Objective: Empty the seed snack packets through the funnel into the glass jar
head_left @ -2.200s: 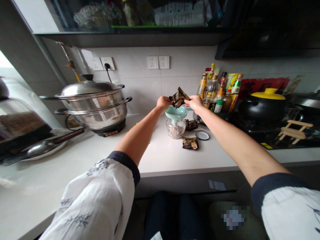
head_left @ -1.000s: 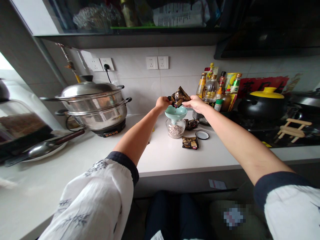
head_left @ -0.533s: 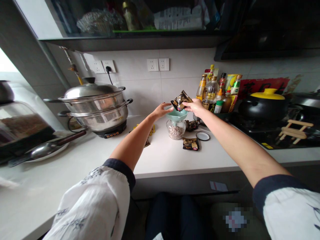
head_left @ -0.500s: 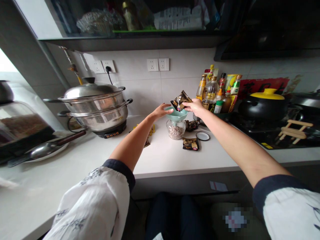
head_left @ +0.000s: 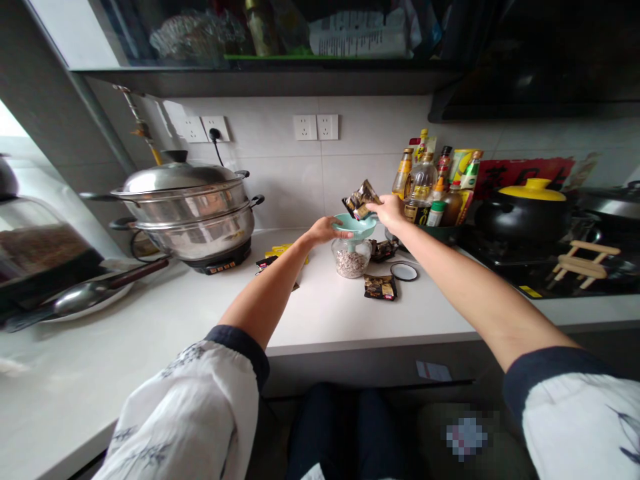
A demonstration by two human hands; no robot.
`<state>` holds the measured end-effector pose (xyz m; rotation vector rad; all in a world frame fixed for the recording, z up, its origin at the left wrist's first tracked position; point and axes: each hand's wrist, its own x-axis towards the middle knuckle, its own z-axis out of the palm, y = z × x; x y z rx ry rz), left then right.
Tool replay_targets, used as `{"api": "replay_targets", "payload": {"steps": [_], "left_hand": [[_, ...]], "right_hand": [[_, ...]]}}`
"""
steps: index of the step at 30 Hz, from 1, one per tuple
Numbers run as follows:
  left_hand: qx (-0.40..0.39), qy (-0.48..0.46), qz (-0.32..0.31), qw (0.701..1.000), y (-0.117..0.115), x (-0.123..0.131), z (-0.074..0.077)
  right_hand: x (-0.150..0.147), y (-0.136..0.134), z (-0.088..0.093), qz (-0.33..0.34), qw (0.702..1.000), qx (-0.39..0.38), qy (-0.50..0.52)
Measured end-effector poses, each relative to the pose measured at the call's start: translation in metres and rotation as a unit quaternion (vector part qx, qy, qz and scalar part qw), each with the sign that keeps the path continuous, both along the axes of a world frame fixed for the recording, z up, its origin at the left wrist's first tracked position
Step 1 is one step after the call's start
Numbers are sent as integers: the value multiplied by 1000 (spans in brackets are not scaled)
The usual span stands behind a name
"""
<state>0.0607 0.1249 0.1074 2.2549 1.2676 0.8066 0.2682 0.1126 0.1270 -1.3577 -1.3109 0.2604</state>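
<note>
My right hand (head_left: pixel 390 212) pinches a black and gold snack packet (head_left: pixel 362 198), tilted above a pale green funnel (head_left: pixel 356 229). The funnel rests in the mouth of a clear jar (head_left: pixel 351 263), which holds small pale brown pieces. With its fingers closed on the rim, my left hand (head_left: pixel 326 231) grips the funnel's left side. A similar black packet (head_left: pixel 381 287) lies in front of the jar, beside a round dark-rimmed lid (head_left: pixel 404 271). More dark packets (head_left: pixel 383 249) lie right behind the jar.
A steel steamer pot (head_left: pixel 187 213) stands at left, with a ladle (head_left: pixel 80 300) on a plate nearby. Yellow and black wrappers (head_left: pixel 280 252) lie by my left forearm. Sauce bottles (head_left: pixel 425 177) crowd the back right. A black pot with a yellow lid (head_left: pixel 530 200) sits on the stove.
My left hand has lowered slightly onto the funnel's rim and closed on it. The packet in my right hand remains tilted over the funnel, nearly in the same place.
</note>
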Motion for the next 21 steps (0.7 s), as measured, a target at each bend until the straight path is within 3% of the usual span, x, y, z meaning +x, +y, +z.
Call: {"api": "replay_targets", "payload": {"steps": [4, 9, 15, 21], "left_hand": [[10, 12, 24, 1000, -1, 0, 1], [17, 11, 27, 999, -1, 0, 1], [24, 14, 25, 999, -3, 1, 1], [33, 37, 20, 999, -1, 1, 3]], "right_hand": [[3, 7, -15, 8, 1000, -17, 4], [0, 10, -7, -13, 1000, 24, -1], [-3, 0, -9, -59, 996, -26, -57], [-6, -5, 1, -72, 996, 39, -19]]}}
